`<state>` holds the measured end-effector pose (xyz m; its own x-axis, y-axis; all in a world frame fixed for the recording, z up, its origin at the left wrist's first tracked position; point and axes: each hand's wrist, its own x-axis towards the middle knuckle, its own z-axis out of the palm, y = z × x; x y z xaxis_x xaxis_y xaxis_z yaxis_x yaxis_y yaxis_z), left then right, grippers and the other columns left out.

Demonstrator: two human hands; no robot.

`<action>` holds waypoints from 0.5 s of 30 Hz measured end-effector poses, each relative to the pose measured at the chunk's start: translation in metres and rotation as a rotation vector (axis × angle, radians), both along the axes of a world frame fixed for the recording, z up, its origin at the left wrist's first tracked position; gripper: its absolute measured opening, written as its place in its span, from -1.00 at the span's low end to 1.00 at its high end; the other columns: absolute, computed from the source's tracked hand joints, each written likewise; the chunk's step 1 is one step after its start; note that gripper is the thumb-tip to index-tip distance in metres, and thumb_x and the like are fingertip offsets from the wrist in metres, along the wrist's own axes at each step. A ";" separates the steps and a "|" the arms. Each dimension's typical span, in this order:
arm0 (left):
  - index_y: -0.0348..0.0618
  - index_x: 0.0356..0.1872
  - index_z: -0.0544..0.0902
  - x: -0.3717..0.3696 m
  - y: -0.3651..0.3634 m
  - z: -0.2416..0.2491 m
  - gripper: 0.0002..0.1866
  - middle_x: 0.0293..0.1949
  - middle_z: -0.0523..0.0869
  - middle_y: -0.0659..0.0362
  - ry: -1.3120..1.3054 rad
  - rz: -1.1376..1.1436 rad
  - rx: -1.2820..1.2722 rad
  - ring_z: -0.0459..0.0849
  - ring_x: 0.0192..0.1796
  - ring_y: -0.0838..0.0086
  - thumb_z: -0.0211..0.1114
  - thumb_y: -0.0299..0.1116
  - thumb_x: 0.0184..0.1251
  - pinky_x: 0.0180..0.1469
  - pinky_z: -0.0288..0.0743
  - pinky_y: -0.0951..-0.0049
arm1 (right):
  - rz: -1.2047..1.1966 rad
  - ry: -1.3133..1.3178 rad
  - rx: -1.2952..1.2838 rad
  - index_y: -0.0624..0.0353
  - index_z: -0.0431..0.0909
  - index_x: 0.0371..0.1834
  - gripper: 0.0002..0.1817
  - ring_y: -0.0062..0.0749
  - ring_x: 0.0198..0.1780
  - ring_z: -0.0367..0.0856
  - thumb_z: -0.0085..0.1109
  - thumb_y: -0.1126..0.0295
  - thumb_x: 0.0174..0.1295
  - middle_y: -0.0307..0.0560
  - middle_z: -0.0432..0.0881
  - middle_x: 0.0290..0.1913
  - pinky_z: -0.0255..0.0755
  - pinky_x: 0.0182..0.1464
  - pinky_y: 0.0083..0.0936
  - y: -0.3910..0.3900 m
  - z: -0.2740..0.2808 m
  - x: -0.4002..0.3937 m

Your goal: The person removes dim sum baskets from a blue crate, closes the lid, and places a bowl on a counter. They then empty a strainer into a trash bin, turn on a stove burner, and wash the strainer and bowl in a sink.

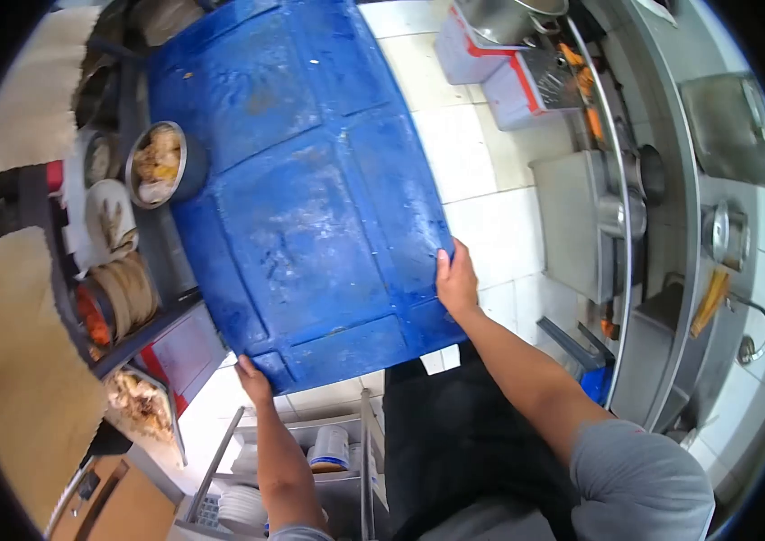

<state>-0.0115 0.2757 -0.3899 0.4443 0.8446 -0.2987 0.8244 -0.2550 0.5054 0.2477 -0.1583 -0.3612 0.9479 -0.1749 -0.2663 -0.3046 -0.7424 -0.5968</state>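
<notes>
A large blue panel (297,207) with raised ribs and pale scuffs fills the middle of the view. My left hand (254,380) grips its near left corner, the fingers hidden underneath. On the right edge, near the close corner, my right hand (457,279) holds the panel with the thumb on top and the other fingers mostly out of sight. Close against the panel's left edge is a metal pot (191,171) with pale and yellow food inside.
Shelves at left hold stacked plates (128,293) and a food tray (141,401). A drawer with white dishes (242,509) is below. At right are white-and-red containers (513,95), a steel box (572,216), a metal rail and a sink (662,352).
</notes>
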 end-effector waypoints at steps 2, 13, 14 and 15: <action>-0.35 0.23 0.53 0.019 0.013 0.011 -0.49 0.10 0.65 -0.25 0.339 -0.046 0.042 0.60 0.19 -0.05 0.06 -0.05 0.61 0.30 0.40 0.09 | 0.006 -0.022 0.033 0.27 0.33 0.39 -0.42 0.21 0.30 0.50 0.01 0.05 0.52 0.29 0.51 0.28 0.40 0.31 -0.05 -0.003 -0.008 -0.001; -0.37 0.35 0.44 0.169 0.031 0.085 -0.38 0.20 0.62 -0.22 -0.128 -0.338 0.312 0.61 0.24 -0.07 0.34 -0.22 0.37 0.33 0.43 0.14 | 0.143 0.075 0.137 0.34 0.52 0.12 -0.52 -0.02 0.07 0.59 0.23 0.10 0.42 0.19 0.60 0.06 0.48 0.13 -0.26 -0.067 0.012 -0.071; -0.39 0.33 0.46 0.134 0.039 0.062 -0.35 0.22 0.61 -0.23 -0.109 -0.343 0.415 0.59 0.25 -0.12 0.36 -0.14 0.35 0.36 0.41 0.12 | 0.121 0.114 0.143 0.33 0.55 0.05 -0.56 -0.14 -0.03 0.62 0.26 0.12 0.41 0.15 0.62 -0.02 0.51 0.03 -0.31 -0.072 0.014 -0.081; -0.41 0.31 0.47 0.102 0.037 0.054 -0.30 0.25 0.59 -0.25 -0.012 -0.234 0.387 0.56 0.28 -0.17 0.36 -0.05 0.34 0.39 0.38 0.11 | 0.121 0.113 0.143 0.33 0.55 0.05 -0.56 -0.14 -0.03 0.62 0.26 0.12 0.41 0.15 0.62 -0.02 0.51 0.03 -0.31 -0.077 0.013 -0.092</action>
<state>0.0901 0.3122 -0.3359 0.6380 0.7696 0.0258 0.7169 -0.6058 0.3451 0.1555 -0.2357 -0.3487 0.9224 -0.0143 -0.3860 -0.2893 -0.6877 -0.6659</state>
